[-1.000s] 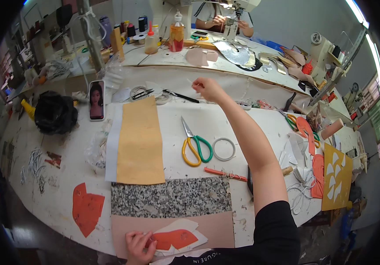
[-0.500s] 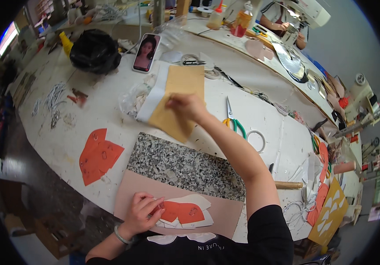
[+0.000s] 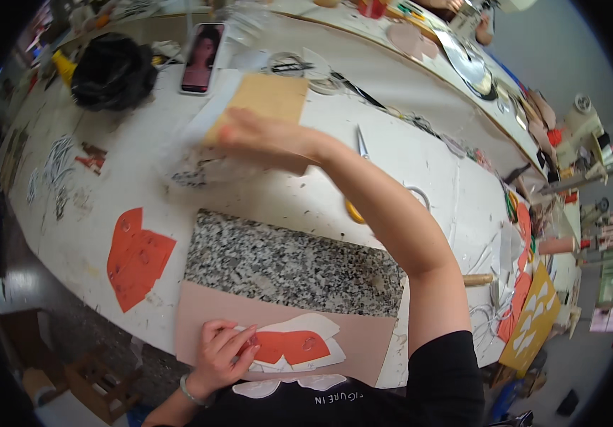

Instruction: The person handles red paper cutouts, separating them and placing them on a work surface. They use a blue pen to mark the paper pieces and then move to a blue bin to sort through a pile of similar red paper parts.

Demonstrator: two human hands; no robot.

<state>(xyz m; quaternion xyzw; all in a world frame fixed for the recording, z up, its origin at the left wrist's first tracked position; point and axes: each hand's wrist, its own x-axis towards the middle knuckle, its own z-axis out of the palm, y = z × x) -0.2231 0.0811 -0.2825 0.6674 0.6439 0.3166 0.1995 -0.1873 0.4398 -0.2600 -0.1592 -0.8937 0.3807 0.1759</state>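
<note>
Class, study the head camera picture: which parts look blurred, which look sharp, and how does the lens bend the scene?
In the head view, the right hand is smeared by motion blur over the tan sheet; the left hand, pressing the orange cut-out, is sharp, as is the speckled granite slab; fisheye distortion curves the white table's edge, and the corners go black.

Right arm stretched forward, right hand [image 3: 264, 135] blurred, left hand [image 3: 222, 349] pressing flat, fingers spread

Black short-sleeved shirt with pale lettering, thin bracelet at the left wrist [image 3: 191, 392].
</note>
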